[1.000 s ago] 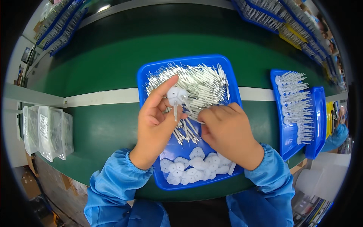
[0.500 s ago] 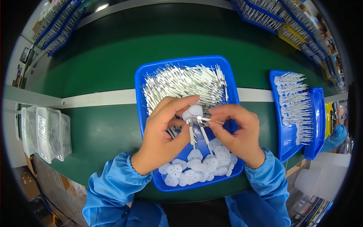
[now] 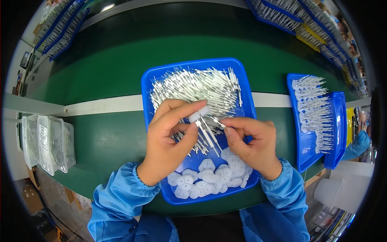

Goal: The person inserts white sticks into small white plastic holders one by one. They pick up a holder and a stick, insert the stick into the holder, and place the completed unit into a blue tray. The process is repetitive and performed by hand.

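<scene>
Left hand (image 3: 166,131) is clamped on a white disc (image 3: 200,114), its thin rods (image 3: 208,136) slanted down-right; by the right hand (image 3: 254,142), another rod (image 3: 218,122) is pinched just right of the disc, long axis tilted up-left toward it, above the blue tray (image 3: 248,107).

No legible text or numbers

The bright centre fades to dark, warped edges.

One left hand (image 3: 167,139), one right hand (image 3: 254,146) and one held white plastic disc (image 3: 200,114) are counted. One large blue plastic tray (image 3: 193,62), two narrower blue trays at right (image 3: 308,147) and three clear plastic boxes (image 3: 49,149) are seen.
</scene>
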The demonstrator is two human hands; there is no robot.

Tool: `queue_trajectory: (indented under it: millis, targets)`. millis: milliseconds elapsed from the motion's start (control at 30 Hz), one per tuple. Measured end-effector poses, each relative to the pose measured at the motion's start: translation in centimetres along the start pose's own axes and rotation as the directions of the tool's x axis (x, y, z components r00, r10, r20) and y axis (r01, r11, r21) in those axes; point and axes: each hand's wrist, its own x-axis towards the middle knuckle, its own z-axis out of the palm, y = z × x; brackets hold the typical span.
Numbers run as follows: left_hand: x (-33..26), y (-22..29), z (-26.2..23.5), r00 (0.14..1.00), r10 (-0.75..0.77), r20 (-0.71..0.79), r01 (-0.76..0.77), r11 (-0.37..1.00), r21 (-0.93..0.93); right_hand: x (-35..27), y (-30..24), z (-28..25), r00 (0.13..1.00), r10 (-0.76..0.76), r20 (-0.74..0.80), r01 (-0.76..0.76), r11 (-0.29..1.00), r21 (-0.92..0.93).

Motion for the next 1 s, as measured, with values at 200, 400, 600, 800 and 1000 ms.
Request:
queue_trajectory:
  millis: [200, 400, 600, 800, 1000]
  targets:
    - [0.0, 0.2, 0.3, 1.0, 0.027, -0.002, -0.027, 0.993, 0.119, -0.6, -0.2, 1.1, 0.999, -0.007, -0.036, 0.006, 1.0, -0.023]
    - [0.1, 0.1, 0.5, 1.0, 0.008, 0.009, -0.009, 0.998, 0.056, 0.1, -0.1, 1.2, 0.999, -0.046, -0.021, 0.045, 0.996, -0.078]
    - [-0.2, 0.4, 0.3, 0.997, -0.037, 0.066, 0.019, 0.968, 0.249, 0.0, -0.2, 1.2, 0.992, 0.12, 0.03, -0.12, 0.992, 0.033]
    - [-0.3, -0.1, 0.6, 0.997, 0.064, 0.048, -0.074, 0.96, 0.268, 0.3, -0.6, 1.0, 0.955, 0.272, 0.118, -0.288, 0.946, 0.152]
    - [-0.5, 0.6, 0.5, 0.988, 0.122, 0.097, -0.153, 0.867, 0.475, 0.4, -0.3, 1.2, 0.989, -0.148, -0.016, 0.137, 0.948, -0.286]
